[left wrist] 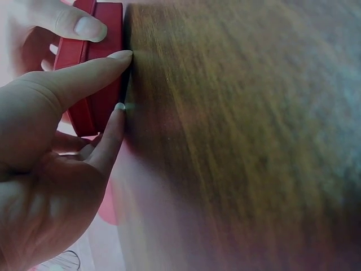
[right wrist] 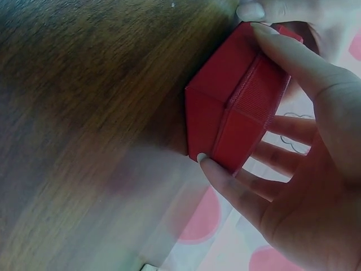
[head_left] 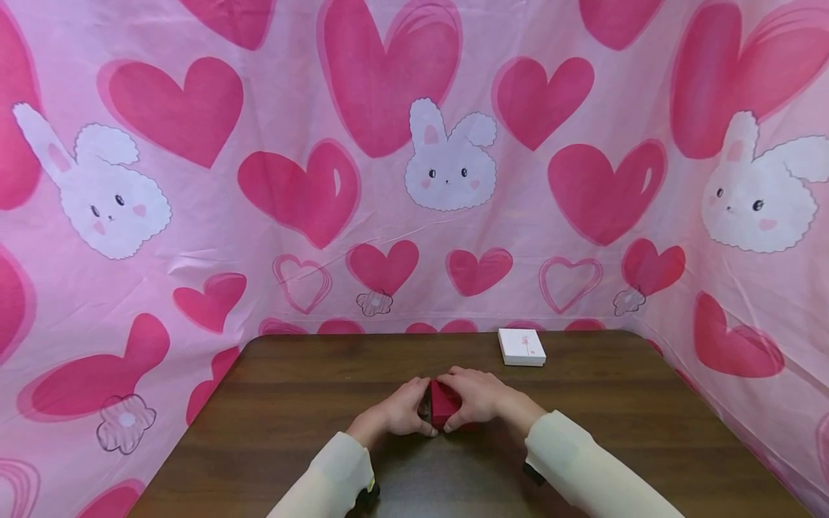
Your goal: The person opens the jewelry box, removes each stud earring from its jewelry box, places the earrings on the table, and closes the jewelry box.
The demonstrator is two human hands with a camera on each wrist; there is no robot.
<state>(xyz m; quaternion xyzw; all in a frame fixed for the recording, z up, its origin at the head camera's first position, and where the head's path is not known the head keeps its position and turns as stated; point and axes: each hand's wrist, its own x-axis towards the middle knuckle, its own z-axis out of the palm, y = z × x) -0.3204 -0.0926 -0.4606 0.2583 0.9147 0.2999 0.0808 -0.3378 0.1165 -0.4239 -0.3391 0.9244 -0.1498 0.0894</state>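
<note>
Red box (head_left: 444, 404) in curled grip of left hand (head_left: 403, 410) and right hand (head_left: 481, 396), seam (right wrist: 242, 82) clear only from wrists

The pale-sleeved left forearm (head_left: 327, 480) and right forearm (head_left: 586, 460) slant inward to bare wrists (head_left: 368, 426); left grip (head_left: 403, 412) and right grip (head_left: 479, 396) face each other, thumbs (right wrist: 296, 62) close together on the near side, fingers (right wrist: 282, 158) bent.

place: cloth-walled booth | heart-and-bunny fabric (head_left: 447, 230) on three sides | wood-grain table (head_left: 291, 374)
</note>
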